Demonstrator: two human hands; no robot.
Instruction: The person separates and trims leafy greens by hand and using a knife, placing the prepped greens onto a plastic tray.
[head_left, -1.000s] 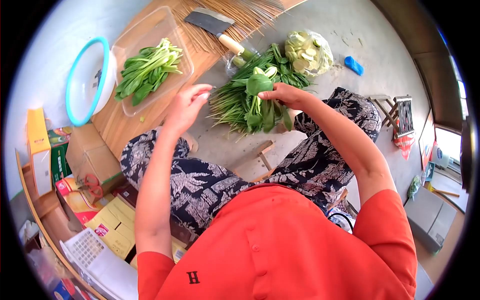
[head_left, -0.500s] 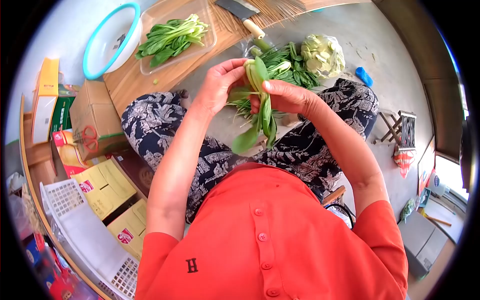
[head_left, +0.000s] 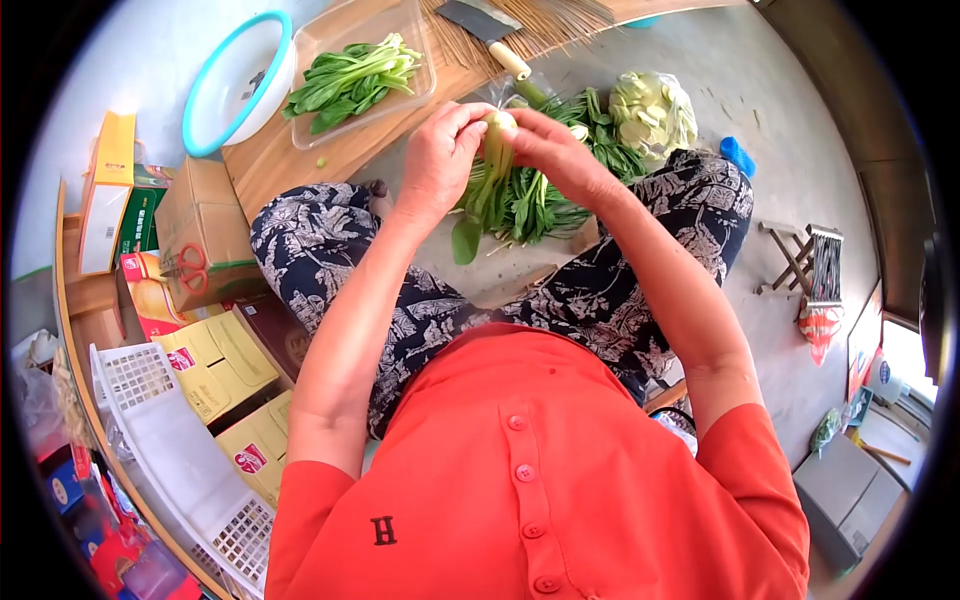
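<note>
L hand (head_left: 438, 165) & R hand (head_left: 560, 158) are both up at one leafy veg (head_left: 490, 178), which is to the R of the clear box (head_left: 412, 92) & a bit nearer the person. The L fingers are bent & pinch the pale, fat end of the veg; the R fingers are bent too & pinch the same end from the other side. The fat end is up top & the leaves hang down, w/ one big round leaf lowest. R of the box, behind the veg, a big pile of greens (head_left: 545, 205) lies on the gray floor (head_left: 790, 200). Farther R of the box, next to the pile, is a see-thru bag of pale slices (head_left: 652, 115), then a small blue thing (head_left: 738, 157). The box sits on the wood counter (head_left: 300, 168) w/ a bunch of leaves (head_left: 350, 85) in it. Just L of the box is a white tub (head_left: 238, 90) w/ a blue rim. Just R of the box is a big knife (head_left: 482, 20), nr lots of thin sticks (head_left: 560, 20).
</note>
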